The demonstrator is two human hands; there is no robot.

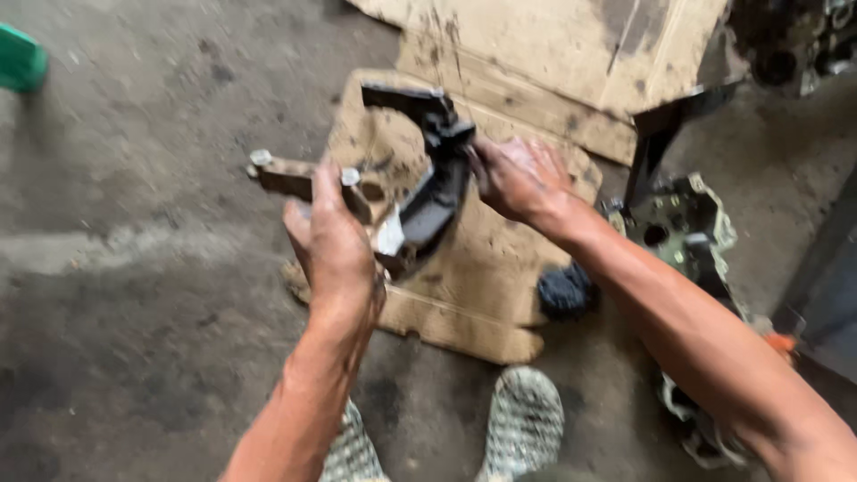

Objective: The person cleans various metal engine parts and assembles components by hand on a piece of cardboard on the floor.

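My left hand (pixel 330 241) grips the lower end of a black curved metal bracket (pixel 435 178), which has a rusty cross-piece with pale bolt heads (pixel 284 176) sticking out to the left. My right hand (pixel 518 178) holds the bracket's upper part from the right. The bracket is held above a dirty piece of cardboard (pixel 482 286) on the floor. The picture is blurred by motion.
Grey concrete floor (pixel 134 295) all around. More cardboard (pixel 553 54) lies at the top. A grimy metal engine-like part (pixel 683 228) and a dark round object (pixel 565 290) sit at the right. A green object (pixel 20 59) is at the far left. My shoes (pixel 522 424) are below.
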